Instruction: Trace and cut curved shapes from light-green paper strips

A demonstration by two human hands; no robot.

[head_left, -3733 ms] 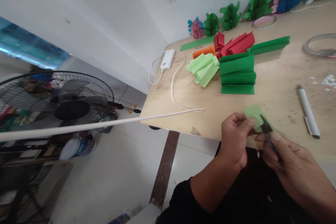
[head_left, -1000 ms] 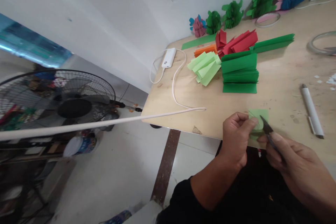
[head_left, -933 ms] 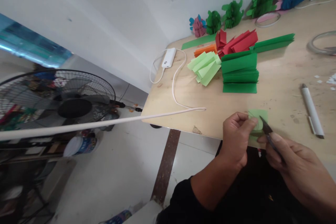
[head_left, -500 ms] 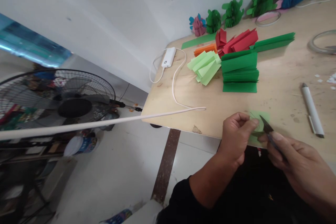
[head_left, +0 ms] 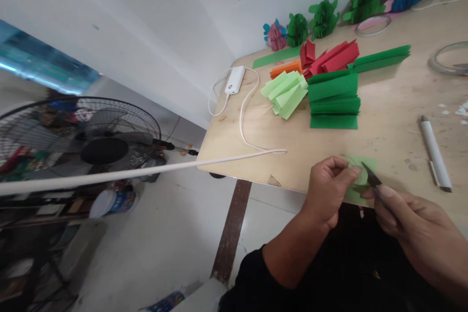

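Observation:
My left hand (head_left: 326, 190) pinches a small light green paper piece (head_left: 361, 174) at the near edge of the wooden table (head_left: 387, 122). The paper looks blurred. My right hand (head_left: 409, 226) is closed round a pair of dark scissors (head_left: 372, 179), whose pointed blades lie across the paper next to my left thumb. Both hands sit close together just over the table's front edge.
Folded paper stacks lie further back: light green (head_left: 284, 90), dark green (head_left: 333, 100), red (head_left: 334, 58) and orange (head_left: 285, 69). A white pen (head_left: 434, 153) lies to the right. A power bank (head_left: 234, 80) with white cable sits left. Paper flowers (head_left: 321, 19) line the wall. A standing fan (head_left: 91, 144) is at left.
The light green paper has been turned between my fingers and shifted slightly while the scissors stay on it. My hands have barely moved.

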